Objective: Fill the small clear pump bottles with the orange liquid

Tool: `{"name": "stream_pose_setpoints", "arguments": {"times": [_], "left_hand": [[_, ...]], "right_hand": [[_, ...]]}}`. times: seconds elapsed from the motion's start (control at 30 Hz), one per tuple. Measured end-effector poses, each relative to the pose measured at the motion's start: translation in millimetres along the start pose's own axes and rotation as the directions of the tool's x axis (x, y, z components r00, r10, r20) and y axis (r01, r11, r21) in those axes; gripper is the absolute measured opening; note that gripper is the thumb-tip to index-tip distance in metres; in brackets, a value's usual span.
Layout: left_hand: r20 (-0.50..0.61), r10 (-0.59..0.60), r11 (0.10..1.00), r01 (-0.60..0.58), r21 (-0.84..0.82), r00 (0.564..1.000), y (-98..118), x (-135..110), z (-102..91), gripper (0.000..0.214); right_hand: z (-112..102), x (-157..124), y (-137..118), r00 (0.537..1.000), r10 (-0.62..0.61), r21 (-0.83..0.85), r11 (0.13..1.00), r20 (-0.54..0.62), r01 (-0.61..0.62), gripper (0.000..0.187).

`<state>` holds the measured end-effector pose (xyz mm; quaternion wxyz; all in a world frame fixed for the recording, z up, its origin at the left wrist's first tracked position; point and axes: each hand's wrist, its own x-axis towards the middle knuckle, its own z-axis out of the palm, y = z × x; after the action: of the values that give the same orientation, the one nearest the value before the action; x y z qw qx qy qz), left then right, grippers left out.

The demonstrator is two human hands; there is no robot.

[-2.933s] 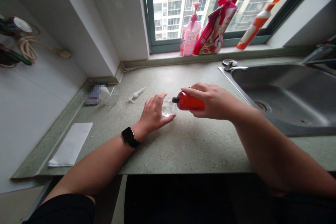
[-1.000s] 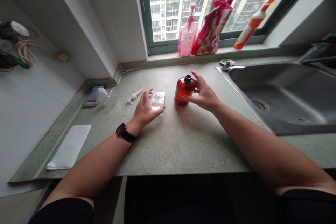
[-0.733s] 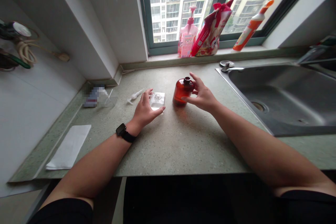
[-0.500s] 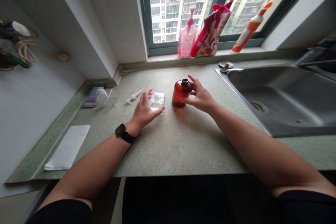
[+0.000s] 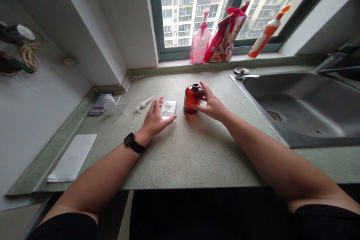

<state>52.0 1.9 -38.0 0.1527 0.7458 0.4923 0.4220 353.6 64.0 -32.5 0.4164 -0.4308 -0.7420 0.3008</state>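
Observation:
My left hand, with a black watch on its wrist, curls round a clear square bottle standing on the counter. Thumb and fingers rest at the sides of this bottle, and its round neck is uncapped. To the right, an amber bottle with an open neck stands upright on the counter, gripped from its right side by my right hand. A narrow gap separates the two bottles. Just beyond my left hand lies a white pump head with its tube partly hidden.
A folded white cloth or paper lies at the left, near a blurred packet. The steel sink is on the right. On the windowsill stand a pink pump bottle, a red bag and an orange-and-white bottle.
My right hand and the amber bottle have shifted slightly left, toward the clear bottle. My left hand stays almost where it was.

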Motion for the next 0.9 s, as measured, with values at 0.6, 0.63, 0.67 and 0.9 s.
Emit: {"name": "stream_pose_setpoints", "arguments": {"times": [0.6, 0.63, 0.67, 0.9], "left_hand": [[-0.048, 0.106, 0.970, -0.093, 0.224, 0.993, 5.7, -2.8, -3.8, 0.114], [-0.062, 0.123, 0.966, -0.105, 0.238, 0.990, 9.9, -2.6, -8.1, 0.109], [-0.082, 0.137, 0.963, -0.113, 0.246, 0.987, 14.4, -1.8, -13.7, 0.100], [-0.330, 0.156, 0.955, -0.056, 0.293, 0.931, 30.0, 14.6, -93.2, 0.033]], "right_hand": [[-16.3, -30.7, -76.5, 0.798, -0.538, -0.469, 0.798, -0.271, 0.378, 0.074], [-14.2, -33.6, -81.6, 0.766, -0.593, -0.479, 0.763, -0.250, 0.434, 0.072], [-12.0, -36.3, -85.8, 0.738, -0.637, -0.477, 0.731, -0.223, 0.487, 0.071], [-3.1, -44.0, -94.7, 0.678, -0.734, -0.410, 0.612, 0.023, 0.676, 0.058]]}}
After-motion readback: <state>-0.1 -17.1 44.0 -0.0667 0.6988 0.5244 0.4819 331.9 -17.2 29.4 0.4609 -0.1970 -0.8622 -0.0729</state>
